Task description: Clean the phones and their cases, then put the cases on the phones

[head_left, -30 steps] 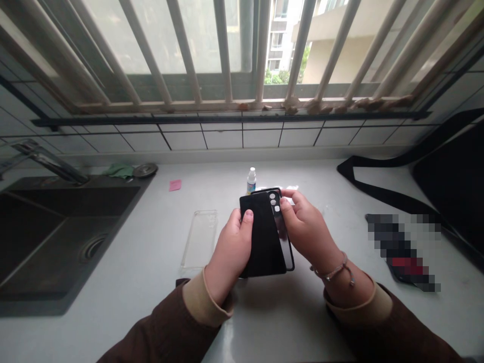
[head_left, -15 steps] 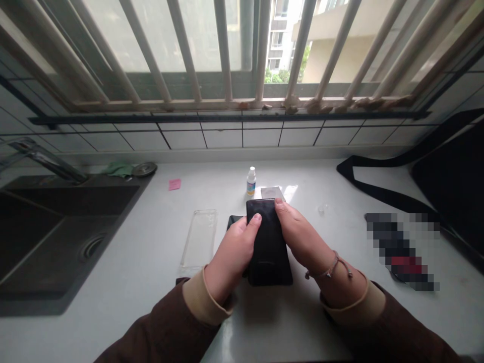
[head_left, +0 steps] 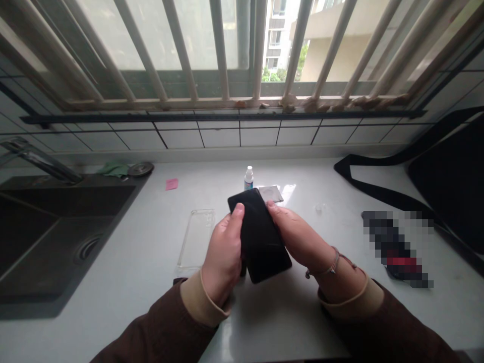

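A black smartphone (head_left: pixel 262 242) is held above the counter, its top tilted to the left and its dark face toward me. My left hand (head_left: pixel 223 242) grips its left edge, the thumb lying on the face near the upper corner. Along the right edge rests my right hand (head_left: pixel 297 229), thumb at the side near the top and fingers hidden behind the phone. A clear phone case (head_left: pixel 196 238) lies flat to the left of my left hand. Just beyond the phone stands a small white bottle (head_left: pixel 248 176), its lower part covered, beside a flat silvery packet (head_left: pixel 271 193).
At the left is a dark sink (head_left: pixel 68 242) with a chrome faucet (head_left: pixel 41 161). A pink sticky note (head_left: pixel 171 184) lies on the white counter (head_left: pixel 124 282). To the right are a small clear piece (head_left: pixel 319 208), a pixelated dark object (head_left: pixel 395 247) and a black bag (head_left: pixel 449 171) with its strap.
The phone has turned anticlockwise, its top swinging left and now hiding the bottle's base. My left hand has shifted slightly left with it; my right thumb has slid from the top corner to the side.
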Demonstrator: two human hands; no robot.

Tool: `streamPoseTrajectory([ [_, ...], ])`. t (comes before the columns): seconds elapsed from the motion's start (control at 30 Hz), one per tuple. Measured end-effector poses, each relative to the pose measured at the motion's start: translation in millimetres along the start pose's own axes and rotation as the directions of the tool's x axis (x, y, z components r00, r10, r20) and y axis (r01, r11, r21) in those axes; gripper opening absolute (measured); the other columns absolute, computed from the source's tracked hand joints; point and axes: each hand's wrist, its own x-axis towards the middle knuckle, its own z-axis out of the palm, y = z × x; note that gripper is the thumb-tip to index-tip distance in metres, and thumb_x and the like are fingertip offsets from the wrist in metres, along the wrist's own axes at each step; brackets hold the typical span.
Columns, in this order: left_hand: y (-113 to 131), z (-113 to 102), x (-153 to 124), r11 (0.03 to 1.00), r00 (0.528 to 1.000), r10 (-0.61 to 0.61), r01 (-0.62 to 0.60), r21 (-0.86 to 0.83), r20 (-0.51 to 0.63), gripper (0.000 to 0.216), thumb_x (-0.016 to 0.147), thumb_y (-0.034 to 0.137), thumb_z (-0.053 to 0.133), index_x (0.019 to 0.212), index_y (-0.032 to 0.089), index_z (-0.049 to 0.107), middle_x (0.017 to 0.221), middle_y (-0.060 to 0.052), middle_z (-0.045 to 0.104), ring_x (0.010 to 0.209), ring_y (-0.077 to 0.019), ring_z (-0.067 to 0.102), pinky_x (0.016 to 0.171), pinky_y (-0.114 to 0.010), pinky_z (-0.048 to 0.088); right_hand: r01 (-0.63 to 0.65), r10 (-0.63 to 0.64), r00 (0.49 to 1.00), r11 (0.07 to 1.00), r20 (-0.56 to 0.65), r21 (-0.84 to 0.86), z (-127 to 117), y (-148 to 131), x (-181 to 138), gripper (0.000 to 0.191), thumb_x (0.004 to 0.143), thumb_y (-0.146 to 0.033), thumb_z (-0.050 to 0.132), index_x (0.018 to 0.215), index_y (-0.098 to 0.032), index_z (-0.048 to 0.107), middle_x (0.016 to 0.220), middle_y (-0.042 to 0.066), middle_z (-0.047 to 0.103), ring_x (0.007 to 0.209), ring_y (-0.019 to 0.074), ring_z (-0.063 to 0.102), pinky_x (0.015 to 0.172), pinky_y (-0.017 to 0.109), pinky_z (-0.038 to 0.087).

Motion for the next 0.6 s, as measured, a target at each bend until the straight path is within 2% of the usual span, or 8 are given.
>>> streamPoseTrajectory([
  [0.1, 4, -1, 3, 0.995, 0.986, 0.067, -0.078, -0.068, -0.151, 0.059, 0.098, 0.067, 0.065, 0.121, 0.013, 0.074, 0.091, -0.012, 0.081, 0.084, -0.0291, 0.080, 0.072, -0.038, 0.065, -0.051, 0.069, 0.987, 0.992, 0.148, -0.116, 2, -1, -5, 0.070, 0.106, -0.079, 0.040, 0.079, -0.020, 0.067, 0.060, 0.003, 0.069, 0.051, 0.0148, 0.062, 0.051, 0.026, 0.048],
  [0.17, 6, -3, 5, 0.985, 0.965, 0.141, -0.158, -0.064, -0.221, 0.057, 0.099, 0.066, 0.065, 0.119, 0.014, 0.074, 0.093, -0.010, 0.081, 0.086, -0.0281, 0.080, 0.075, -0.037, 0.065, -0.045, 0.078, 0.981, 0.982, 0.179, -0.184, 2, 0, -6, 0.077, 0.105, -0.082, 0.034, 0.070, -0.020, 0.063, 0.056, 0.003, 0.067, 0.046, 0.0134, 0.058, 0.047, 0.024, 0.043],
  [0.27, 4, -5, 7, 0.967, 0.937, 0.233, -0.251, -0.039, -0.262, 0.054, 0.100, 0.065, 0.064, 0.118, 0.015, 0.075, 0.101, -0.010, 0.082, 0.091, -0.0256, 0.081, 0.082, -0.035, 0.065, 0.065, -0.012, 0.985, 0.950, 0.171, -0.305, -2, 2, -6, 0.081, 0.106, -0.081, 0.030, 0.064, -0.020, 0.062, 0.056, 0.004, 0.067, 0.049, 0.0128, 0.059, 0.053, 0.025, 0.045],
  [0.33, 0, -6, 8, 0.969, 0.939, 0.221, -0.243, -0.054, -0.265, 0.056, 0.100, 0.066, 0.064, 0.118, 0.015, 0.076, 0.104, -0.011, 0.083, 0.094, -0.0261, 0.081, 0.085, -0.036, 0.065, 0.159, -0.094, 0.980, 0.898, 0.175, -0.409, -4, 2, -6, 0.083, 0.108, -0.078, 0.029, 0.058, -0.020, 0.060, 0.051, 0.003, 0.063, 0.048, 0.0121, 0.059, 0.056, 0.026, 0.045],
  [0.4, -3, -7, 10, 0.974, 0.951, 0.160, -0.195, -0.113, -0.264, 0.058, 0.100, 0.067, 0.063, 0.120, 0.015, 0.077, 0.105, -0.012, 0.083, 0.096, -0.0271, 0.082, 0.087, -0.037, 0.065, 0.225, -0.161, 0.972, 0.840, 0.169, -0.494, -5, 2, -6, 0.083, 0.110, -0.076, 0.029, 0.052, -0.021, 0.054, 0.044, 0.001, 0.056, 0.045, 0.0110, 0.055, 0.056, 0.027, 0.042],
  [0.5, -5, -6, 13, 0.967, 0.962, 0.096, -0.151, -0.204, -0.255, 0.060, 0.100, 0.068, 0.061, 0.125, 0.016, 0.078, 0.107, -0.012, 0.084, 0.100, -0.0281, 0.081, 0.090, -0.038, 0.065, 0.250, -0.227, 0.967, 0.773, 0.114, -0.583, -5, 1, -4, 0.080, 0.111, -0.073, 0.029, 0.051, -0.022, 0.047, 0.041, -0.001, 0.050, 0.042, 0.0104, 0.049, 0.055, 0.029, 0.037],
  [0.6, -3, -4, 13, 0.959, 0.943, 0.169, -0.225, -0.173, -0.288, 0.063, 0.099, 0.071, 0.061, 0.125, 0.016, 0.078, 0.110, -0.012, 0.083, 0.103, -0.0280, 0.081, 0.092, -0.037, 0.064, 0.229, -0.238, 0.969, 0.756, 0.069, -0.613, -5, 1, -2, 0.078, 0.111, -0.074, 0.030, 0.055, -0.022, 0.048, 0.043, -0.002, 0.052, 0.044, 0.0112, 0.049, 0.056, 0.030, 0.037],
])
